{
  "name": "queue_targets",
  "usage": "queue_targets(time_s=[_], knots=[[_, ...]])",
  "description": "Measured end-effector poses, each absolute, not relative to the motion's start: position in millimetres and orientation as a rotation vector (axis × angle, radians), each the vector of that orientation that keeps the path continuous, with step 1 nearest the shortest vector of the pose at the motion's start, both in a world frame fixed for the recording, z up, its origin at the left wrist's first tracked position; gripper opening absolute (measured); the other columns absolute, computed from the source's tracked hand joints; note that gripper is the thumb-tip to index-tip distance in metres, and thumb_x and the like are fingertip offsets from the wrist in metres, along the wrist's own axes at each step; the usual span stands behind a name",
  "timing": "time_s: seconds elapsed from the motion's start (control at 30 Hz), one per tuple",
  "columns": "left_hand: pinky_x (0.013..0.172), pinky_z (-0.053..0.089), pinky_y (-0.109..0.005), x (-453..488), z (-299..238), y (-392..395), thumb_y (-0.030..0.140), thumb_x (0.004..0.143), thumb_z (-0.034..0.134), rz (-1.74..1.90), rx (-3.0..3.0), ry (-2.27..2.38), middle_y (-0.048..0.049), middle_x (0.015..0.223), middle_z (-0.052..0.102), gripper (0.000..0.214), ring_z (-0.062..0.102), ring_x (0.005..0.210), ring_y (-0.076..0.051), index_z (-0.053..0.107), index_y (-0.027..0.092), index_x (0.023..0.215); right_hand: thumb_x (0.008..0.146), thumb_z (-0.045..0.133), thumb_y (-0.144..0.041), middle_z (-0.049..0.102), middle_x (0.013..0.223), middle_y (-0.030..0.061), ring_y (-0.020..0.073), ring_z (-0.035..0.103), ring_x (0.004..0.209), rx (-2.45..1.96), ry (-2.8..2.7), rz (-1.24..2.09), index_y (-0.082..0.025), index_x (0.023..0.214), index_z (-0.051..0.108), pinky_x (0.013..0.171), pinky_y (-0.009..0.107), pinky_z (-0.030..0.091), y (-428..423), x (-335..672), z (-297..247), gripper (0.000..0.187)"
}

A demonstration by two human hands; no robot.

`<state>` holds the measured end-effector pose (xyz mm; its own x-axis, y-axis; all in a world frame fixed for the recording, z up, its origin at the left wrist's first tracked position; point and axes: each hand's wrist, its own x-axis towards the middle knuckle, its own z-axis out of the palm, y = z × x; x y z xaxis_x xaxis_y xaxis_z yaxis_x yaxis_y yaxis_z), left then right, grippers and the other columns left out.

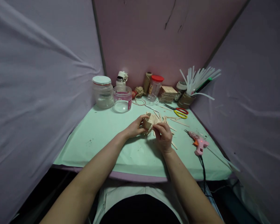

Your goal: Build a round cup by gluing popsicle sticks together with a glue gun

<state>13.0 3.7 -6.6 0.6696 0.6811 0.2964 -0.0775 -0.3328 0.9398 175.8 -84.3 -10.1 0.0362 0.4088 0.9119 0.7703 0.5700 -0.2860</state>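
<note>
My left hand [136, 127] is wrapped around a small rounded cup [147, 123] of pale wooden pieces, with its open side tipped toward the right. At the cup's right rim, my right hand [163, 136] has its thumb and fingers pinched together. Whatever lies between those fingertips is too small to make out. Thin wooden sticks [174, 145] are scattered behind and to the right of the hands, partly hidden by them. A pink glue gun [200, 144] lies right of my right hand, its red light on.
Scissors [181, 114] with red and yellow handles lie behind the sticks. Along the back stand a white-lidded jar [103, 93], an uncovered plastic jar [122, 101], a red-lidded jar [156, 87], stacked wooden squares [167, 95] and a holder of glue sticks [186, 100]. Fabric walls enclose the table.
</note>
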Motion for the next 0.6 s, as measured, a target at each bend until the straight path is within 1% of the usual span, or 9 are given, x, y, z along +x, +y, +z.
queue_targets(time_s=[0.17,0.37,0.6], knots=[[0.087,0.047,-0.03,13.0,-5.9,3.0,0.008,0.066,0.068,0.834,1.747,0.495,-0.0035,0.115,0.058,0.062,0.058,0.093,-0.014,0.048,0.025,0.122,0.089,0.061,-0.014,0.061,0.088,0.0052,0.0179,0.059,0.083,-1.042,-1.569,-0.386,-0.024,0.101,0.07,0.072,0.034,0.053,-84.6,175.0,-10.0,0.018],[0.087,0.047,-0.03,13.5,-4.8,3.1,0.007,0.065,0.068,0.83,1.763,0.49,-0.0051,0.118,0.057,0.063,0.057,0.096,-0.016,0.047,0.025,0.122,0.089,0.062,-0.015,0.059,0.091,0.0056,0.0188,0.059,0.085,-1.051,-1.535,-0.365,-0.026,0.101,0.072,0.073,0.036,0.054,-83.8,175.1,-10.7,0.019],[0.088,0.047,-0.031,14.1,-6.7,3.3,0.006,0.064,0.068,0.844,1.766,0.503,-0.0054,0.121,0.057,0.064,0.058,0.098,-0.016,0.049,0.025,0.122,0.089,0.062,-0.018,0.062,0.089,0.0049,0.0189,0.059,0.084,-1.081,-1.524,-0.351,-0.027,0.1,0.073,0.074,0.036,0.053,-83.2,175.8,-10.0,0.018]])
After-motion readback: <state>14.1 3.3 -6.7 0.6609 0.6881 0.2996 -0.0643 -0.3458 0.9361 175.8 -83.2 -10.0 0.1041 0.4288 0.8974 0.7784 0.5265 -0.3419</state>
